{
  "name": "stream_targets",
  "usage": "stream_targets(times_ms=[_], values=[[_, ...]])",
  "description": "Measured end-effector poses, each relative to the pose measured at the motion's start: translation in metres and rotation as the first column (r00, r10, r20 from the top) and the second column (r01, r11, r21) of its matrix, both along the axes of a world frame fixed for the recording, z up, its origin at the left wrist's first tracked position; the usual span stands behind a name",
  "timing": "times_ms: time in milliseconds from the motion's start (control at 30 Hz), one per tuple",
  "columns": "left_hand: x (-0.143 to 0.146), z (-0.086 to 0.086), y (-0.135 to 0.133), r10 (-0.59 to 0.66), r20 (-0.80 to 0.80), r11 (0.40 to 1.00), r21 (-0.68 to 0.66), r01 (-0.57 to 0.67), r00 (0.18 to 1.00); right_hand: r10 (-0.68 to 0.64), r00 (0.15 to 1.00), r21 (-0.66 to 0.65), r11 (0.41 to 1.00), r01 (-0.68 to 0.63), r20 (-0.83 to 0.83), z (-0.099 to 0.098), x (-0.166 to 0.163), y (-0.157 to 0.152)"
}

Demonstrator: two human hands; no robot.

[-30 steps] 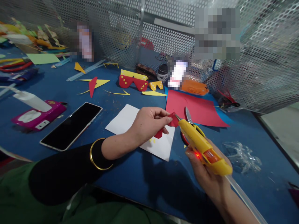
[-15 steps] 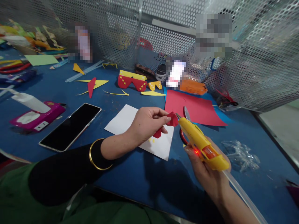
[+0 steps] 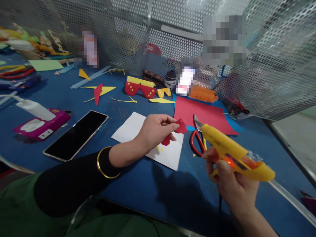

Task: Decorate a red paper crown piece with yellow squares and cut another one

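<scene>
The left hand [image 3: 154, 130] is pinching one small red paper piece [image 3: 180, 126] between thumb and fingertips, holding it just above one white sheet [image 3: 128, 128]. The right hand [image 3: 232, 184] is closing round the grip of one yellow glue gun [image 3: 234, 154]. The gun's long axis is running from lower right up to the left, and its nozzle is pointing at the paper piece from the right, near but not touching. One pair of red-handled scissors [image 3: 192, 146] is lying under the nozzle, one red card sheet [image 3: 209, 113] beyond it, and one phone [image 3: 75, 134] well to the left.
</scene>
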State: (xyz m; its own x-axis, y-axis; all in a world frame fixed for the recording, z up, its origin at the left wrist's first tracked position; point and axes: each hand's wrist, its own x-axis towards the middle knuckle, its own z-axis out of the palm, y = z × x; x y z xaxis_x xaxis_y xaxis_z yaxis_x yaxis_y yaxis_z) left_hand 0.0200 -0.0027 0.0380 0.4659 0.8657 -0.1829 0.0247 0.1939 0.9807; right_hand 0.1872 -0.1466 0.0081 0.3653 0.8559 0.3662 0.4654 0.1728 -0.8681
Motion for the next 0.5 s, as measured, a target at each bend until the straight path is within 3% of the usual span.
stream_targets(times_ms=[133, 267, 400, 500], values=[[-0.001, 0.002, 0.000, 0.002, -0.017, 1.000, 0.013, -0.002, 1.000, -0.158, 0.973, -0.081, 0.986, 0.146, -0.171, 0.013, 0.004, 0.006], [-0.002, 0.002, 0.001, 0.018, -0.015, 0.999, 0.035, -0.017, 1.000, -0.329, 0.884, -0.197, 0.941, 0.276, -0.331, 0.017, 0.027, 0.008], [-0.002, 0.002, 0.003, 0.036, -0.023, 0.999, 0.038, -0.035, 0.999, -0.380, 0.719, -0.296, 0.923, 0.248, -0.581, 0.010, 0.052, -0.007], [-0.003, 0.002, 0.005, 0.030, -0.029, 0.999, 0.040, -0.028, 0.999, -0.488, 0.628, -0.459, 0.859, 0.224, -0.607, 0.009, 0.057, -0.029]])
